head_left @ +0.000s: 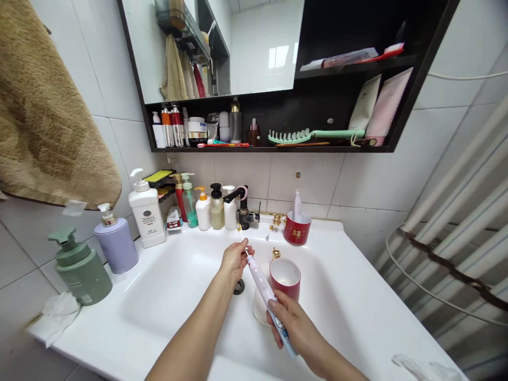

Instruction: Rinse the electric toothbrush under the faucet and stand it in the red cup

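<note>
My right hand (291,320) is wrapped round the lower handle of a pale pink and blue electric toothbrush (260,278), held slantwise over the white sink (170,280). At its upper end, the fingers of my left hand (234,259) pinch the thin neck of the brush head (240,234). Whether the head is fully seated on the handle cannot be made out. Just beyond my right hand, a red cup (292,290) stands in the sink, partly hidden. Behind it, a second red cup (297,232) on the rim holds another electric toothbrush handle (297,205) without a head.
A black faucet (238,198) rises at the back of the sink. Several pump bottles (204,209) line the back and left rim. A loose brush head (270,233) lies near the gold ornament (277,218). Above hangs a dark cabinet (331,114); pipes (444,254) run along the right.
</note>
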`<state>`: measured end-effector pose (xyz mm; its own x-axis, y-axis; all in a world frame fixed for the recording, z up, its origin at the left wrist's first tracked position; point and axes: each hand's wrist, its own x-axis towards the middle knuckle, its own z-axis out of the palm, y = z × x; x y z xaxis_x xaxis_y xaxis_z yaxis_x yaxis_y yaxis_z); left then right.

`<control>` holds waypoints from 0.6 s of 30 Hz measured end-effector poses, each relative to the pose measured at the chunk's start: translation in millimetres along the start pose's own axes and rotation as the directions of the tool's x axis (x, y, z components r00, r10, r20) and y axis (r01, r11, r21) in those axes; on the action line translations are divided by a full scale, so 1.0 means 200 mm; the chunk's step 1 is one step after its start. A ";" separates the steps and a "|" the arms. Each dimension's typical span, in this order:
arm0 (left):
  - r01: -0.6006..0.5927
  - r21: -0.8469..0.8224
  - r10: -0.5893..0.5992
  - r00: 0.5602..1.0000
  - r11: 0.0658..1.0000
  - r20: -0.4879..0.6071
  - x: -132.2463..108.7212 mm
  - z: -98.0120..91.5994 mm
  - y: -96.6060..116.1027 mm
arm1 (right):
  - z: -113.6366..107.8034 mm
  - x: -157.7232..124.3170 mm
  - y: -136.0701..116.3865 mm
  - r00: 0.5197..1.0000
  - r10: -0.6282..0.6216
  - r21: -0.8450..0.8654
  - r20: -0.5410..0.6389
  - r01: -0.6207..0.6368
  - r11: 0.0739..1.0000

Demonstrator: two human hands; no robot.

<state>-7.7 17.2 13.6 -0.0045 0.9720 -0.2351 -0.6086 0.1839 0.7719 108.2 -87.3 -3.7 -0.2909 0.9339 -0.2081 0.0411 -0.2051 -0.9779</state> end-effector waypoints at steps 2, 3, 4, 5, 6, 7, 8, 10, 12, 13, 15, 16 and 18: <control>0.006 0.001 -0.006 1.000 1.000 -0.009 0.00 0.00 -0.01 | 0.00 0.00 0.01 1.000 -0.013 0.008 0.000 0.013 1.000; 0.006 0.002 -0.006 1.000 1.000 -0.016 0.00 0.01 -0.01 | 0.01 0.00 0.01 1.000 -0.019 0.010 -0.004 0.019 1.000; 0.005 0.003 -0.005 1.000 1.000 -0.022 -0.01 0.01 -0.01 | 0.01 0.00 0.02 1.000 -0.025 0.010 -0.010 0.025 1.000; 0.004 0.004 -0.004 1.000 1.000 -0.027 -0.01 0.01 -0.02 | 0.01 0.00 0.02 0.999 -0.030 0.007 -0.017 0.030 1.000; 0.004 0.006 -0.004 1.000 1.000 -0.031 -0.01 0.01 -0.02 | 0.01 0.00 0.02 0.999 -0.035 0.004 -0.025 0.035 0.999; 0.006 0.007 -0.006 0.999 1.000 -0.031 -0.01 0.01 -0.02 | 0.02 0.00 0.02 0.999 -0.042 0.001 -0.033 0.042 0.999; 0.008 0.007 -0.008 1.000 1.000 -0.030 -0.01 0.02 -0.02 | 0.02 0.00 0.02 0.998 -0.048 -0.002 -0.041 0.048 0.999; 0.011 0.002 -0.011 1.000 1.000 -0.026 -0.01 0.02 -0.03 | 0.03 -0.01 0.02 0.997 -0.050 0.005 -0.053 0.051 0.999; 0.012 -0.006 -0.012 1.000 1.000 -0.019 -0.01 0.03 -0.03 | 0.04 -0.01 0.02 0.998 -0.044 0.030 -0.052 0.046 0.998; 0.013 -0.012 -0.014 1.000 1.000 -0.013 -0.01 0.03 -0.04 | 0.05 -0.01 0.02 0.998 -0.042 0.050 -0.047 0.044 0.998; 0.019 -0.019 -0.019 1.000 1.000 0.001 -0.02 0.03 -0.04 | 0.05 -0.01 0.02 0.998 -0.047 0.094 -0.036 0.050 0.994; 0.022 -0.021 -0.022 1.000 1.000 0.007 -0.02 0.04 -0.04 | 0.05 -0.01 0.02 0.998 -0.052 0.113 -0.031 0.056 0.992; 0.027 -0.020 -0.027 1.000 0.999 0.013 -0.02 0.04 -0.05 | 0.05 -0.01 0.02 0.998 -0.059 0.135 -0.026 0.062 0.989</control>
<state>4.6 12.0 11.7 0.0218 0.9685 -0.2482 -0.6238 0.2071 0.7536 98.8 -92.8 -7.2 -0.2675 0.9518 -0.1501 -0.1061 -0.1840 -0.9772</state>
